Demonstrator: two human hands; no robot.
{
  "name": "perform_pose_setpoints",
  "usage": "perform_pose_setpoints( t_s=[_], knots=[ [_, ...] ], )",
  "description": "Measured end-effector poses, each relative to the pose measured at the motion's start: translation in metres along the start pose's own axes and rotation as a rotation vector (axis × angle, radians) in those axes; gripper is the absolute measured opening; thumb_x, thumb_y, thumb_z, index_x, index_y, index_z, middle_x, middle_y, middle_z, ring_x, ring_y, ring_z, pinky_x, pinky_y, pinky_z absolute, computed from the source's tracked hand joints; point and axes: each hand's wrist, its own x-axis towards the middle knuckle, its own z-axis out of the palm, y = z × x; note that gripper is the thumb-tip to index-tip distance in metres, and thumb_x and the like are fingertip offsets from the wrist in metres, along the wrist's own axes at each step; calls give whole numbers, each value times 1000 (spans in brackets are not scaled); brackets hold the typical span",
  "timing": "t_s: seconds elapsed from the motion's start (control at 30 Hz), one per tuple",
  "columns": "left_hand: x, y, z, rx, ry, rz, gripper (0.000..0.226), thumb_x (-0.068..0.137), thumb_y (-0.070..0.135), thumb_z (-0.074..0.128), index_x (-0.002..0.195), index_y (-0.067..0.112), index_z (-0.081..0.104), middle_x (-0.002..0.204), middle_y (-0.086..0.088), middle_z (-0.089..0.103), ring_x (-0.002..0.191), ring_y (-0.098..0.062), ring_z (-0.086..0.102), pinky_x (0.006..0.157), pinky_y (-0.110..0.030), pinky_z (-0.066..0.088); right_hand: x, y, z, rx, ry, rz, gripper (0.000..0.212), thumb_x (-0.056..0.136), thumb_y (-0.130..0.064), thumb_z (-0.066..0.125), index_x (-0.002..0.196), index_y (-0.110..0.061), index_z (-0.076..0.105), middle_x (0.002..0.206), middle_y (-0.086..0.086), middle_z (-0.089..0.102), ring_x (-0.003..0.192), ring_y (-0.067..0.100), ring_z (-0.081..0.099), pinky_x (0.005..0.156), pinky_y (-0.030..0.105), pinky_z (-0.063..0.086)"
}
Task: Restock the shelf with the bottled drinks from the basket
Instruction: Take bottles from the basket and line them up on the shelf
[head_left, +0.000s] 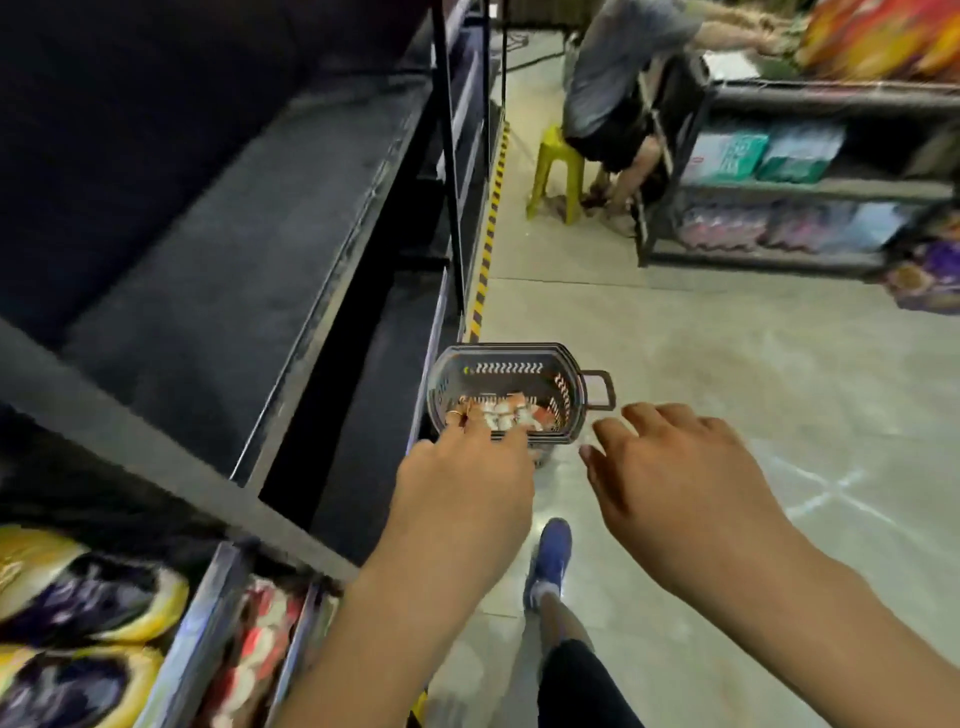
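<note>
A dark plastic basket (569, 379) stands on the floor beside the shelf, with several bottled drinks (506, 413) with white and red tops in its bottom. My left hand (462, 478) stretches out over the basket's near left rim, fingers spread, holding nothing. To the basket's right, my right hand (675, 467) hovers with fingers apart, below the basket's side handle. On the left a dark metal shelf (218, 249) has a bare board.
A lower shelf at bottom left holds yellow and purple packs (78, 613). A person (618, 78) sits on a yellow stool (553, 171) ahead, beside a second rack (779, 187) with goods. Yellow-black tape (488, 228) runs along the shelf base. My blue shoe (550, 561) is on the grey floor.
</note>
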Motion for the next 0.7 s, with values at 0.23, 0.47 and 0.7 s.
perform_pose_setpoints(
  t_s=[0.23,0.47,0.7],
  knots=[
    [176,-15,49,-128,-183,-120,18,102,30,38,112,25,53,115,0,59,105,-24,59,70,-33,36,162,35,62,56,-204,-31,20,68,-27,80,78,-11,71,79,13,71,66,36,66,58,39,51],
    [371,-54,85,-77,-281,-223,29,102,30,40,127,28,53,120,2,60,111,-20,57,78,-32,39,353,71,103,27,-398,-170,37,97,-31,44,131,-17,49,131,6,55,123,30,50,96,39,39],
    [504,-102,181,-235,-425,-222,25,101,34,36,110,24,57,114,-1,63,103,-24,58,81,-36,42,474,69,220,43,-572,-172,46,96,-33,49,140,-16,47,135,11,53,123,32,49,99,42,39]
  ],
)
